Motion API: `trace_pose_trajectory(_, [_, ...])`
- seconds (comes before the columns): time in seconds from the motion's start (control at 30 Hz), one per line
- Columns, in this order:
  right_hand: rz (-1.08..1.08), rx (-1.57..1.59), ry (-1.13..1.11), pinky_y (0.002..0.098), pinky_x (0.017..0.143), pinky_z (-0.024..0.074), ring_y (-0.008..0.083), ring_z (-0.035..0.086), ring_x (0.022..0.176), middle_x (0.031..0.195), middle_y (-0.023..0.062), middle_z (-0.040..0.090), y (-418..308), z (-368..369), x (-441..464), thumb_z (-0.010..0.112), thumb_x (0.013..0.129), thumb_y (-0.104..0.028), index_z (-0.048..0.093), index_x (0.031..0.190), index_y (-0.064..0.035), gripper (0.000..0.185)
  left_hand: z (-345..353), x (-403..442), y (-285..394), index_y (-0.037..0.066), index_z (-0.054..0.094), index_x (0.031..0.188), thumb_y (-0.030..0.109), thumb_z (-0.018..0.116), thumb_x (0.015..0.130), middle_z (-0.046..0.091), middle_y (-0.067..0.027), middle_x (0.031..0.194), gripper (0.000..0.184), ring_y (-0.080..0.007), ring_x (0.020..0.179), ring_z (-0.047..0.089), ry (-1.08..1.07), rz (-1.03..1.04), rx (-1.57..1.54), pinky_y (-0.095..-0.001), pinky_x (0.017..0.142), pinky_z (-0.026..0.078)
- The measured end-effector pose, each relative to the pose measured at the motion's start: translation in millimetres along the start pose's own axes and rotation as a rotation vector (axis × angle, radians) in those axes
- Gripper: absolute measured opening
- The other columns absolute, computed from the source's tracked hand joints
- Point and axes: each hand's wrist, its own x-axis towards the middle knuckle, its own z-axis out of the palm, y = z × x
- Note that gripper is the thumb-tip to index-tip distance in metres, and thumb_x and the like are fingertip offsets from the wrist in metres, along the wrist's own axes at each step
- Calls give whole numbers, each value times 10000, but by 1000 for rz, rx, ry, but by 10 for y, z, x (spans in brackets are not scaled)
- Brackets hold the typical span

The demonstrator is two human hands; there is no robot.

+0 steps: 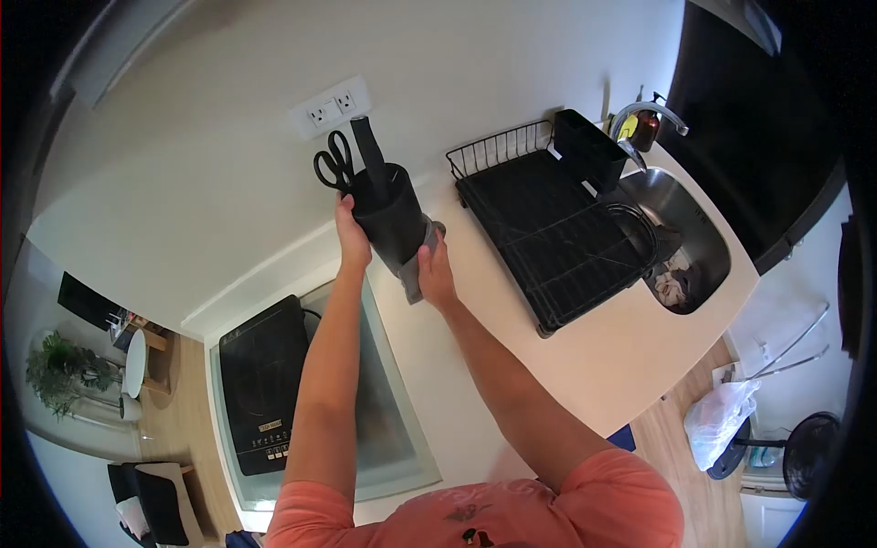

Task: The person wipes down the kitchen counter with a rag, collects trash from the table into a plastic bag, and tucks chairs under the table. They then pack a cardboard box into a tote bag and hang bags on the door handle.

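A black knife holder (388,219) is held up over the counter near the wall, tilted a little. Black-handled scissors (336,163) and a knife with a thick dark handle (370,157) stick out of its top. My left hand (354,236) grips the holder's left side. On the other side, my right hand (437,272) is closed on a grey cloth (411,281), pressing it against the holder's lower part. The fingertips behind the holder are hidden.
A black dish rack (548,233) stands right of my hands, beside the steel sink (703,233) and its faucet (649,110). At left, a black induction cooktop (263,384) lies on a glass-like panel (379,411). A wall outlet (331,108) sits behind the scissors.
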Motion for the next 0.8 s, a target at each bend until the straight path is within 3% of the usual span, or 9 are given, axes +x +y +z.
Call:
trace_pose_trajectory(0.1, [212,198,150,343,999,277,284,425,1145,1219,196,460,-124,-121,112,287,943,-464,360,1267,48,610,215,-301,4,-3,309,1305,501,355,903,444,-120,1233,646,-225,1144,405,151,225,195,-302,989,265])
trace_pose_trajectory(0.2, [277,523,326,311,966,308,232,464,1098,1179,132,511,-743,-300,328,274,950,-467,445,1220,21,583,330,-773,151,-14,238,1342,542,344,895,382,-138,1274,722,-237,1168,366,180,204,612,-325,998,251])
trace_pose_trajectory(0.27, [230,827,309,302,989,286,223,438,1137,1224,121,483,-1291,-463,350,263,953,-463,417,1257,13,585,280,-847,278,33,192,1374,570,372,875,322,-127,1325,755,-234,1208,332,38,65,505,-380,1006,248])
trace_pose_trajectory(0.33, [7,454,292,332,1029,222,268,338,1218,1314,165,362,-1312,-395,202,256,960,-417,331,1301,34,571,259,-808,258,118,151,1401,624,388,843,286,-86,1366,790,-226,1209,357,-71,32,400,-438,992,274])
trace_pose_trajectory(0.43, [-204,18,283,385,1069,148,358,217,1298,1399,246,207,-1228,-221,-142,261,963,-352,212,1342,80,577,330,-795,284,-2,199,1361,536,409,882,353,-160,1304,750,-249,1226,318,-156,43,272,-337,1035,202])
trace_pose_trajectory(0.47, [-204,-32,306,409,1069,139,402,197,1295,1395,283,173,-1064,-148,-270,273,960,-334,179,1338,104,586,345,-815,283,37,204,1360,544,421,874,359,-131,1298,736,-233,1207,339,-151,42,266,-350,1020,230])
trace_pose_trajectory(0.53, [-152,-178,289,462,1042,165,451,220,1256,1360,329,190,-636,-22,-614,307,950,-310,192,1315,124,579,351,-867,285,113,214,1359,560,445,856,370,-73,1286,712,-202,1171,380,-142,39,257,-376,990,286])
trace_pose_trajectory(0.63, [-142,-214,248,505,1026,178,499,229,1225,1327,369,200,-525,-105,-782,351,940,-279,212,1281,151,566,289,-854,321,11,211,1340,508,487,860,374,-164,1289,744,-223,1178,364,-112,65,402,-330,1016,238])
trace_pose_trajectory(0.8, [-283,-339,115,505,1032,174,521,230,1209,1297,377,232,-913,-217,-583,458,895,-187,236,1273,125,538,334,-870,364,15,196,1343,379,601,822,396,-144,1257,754,-209,1154,380,-174,95,415,-317,990,275])
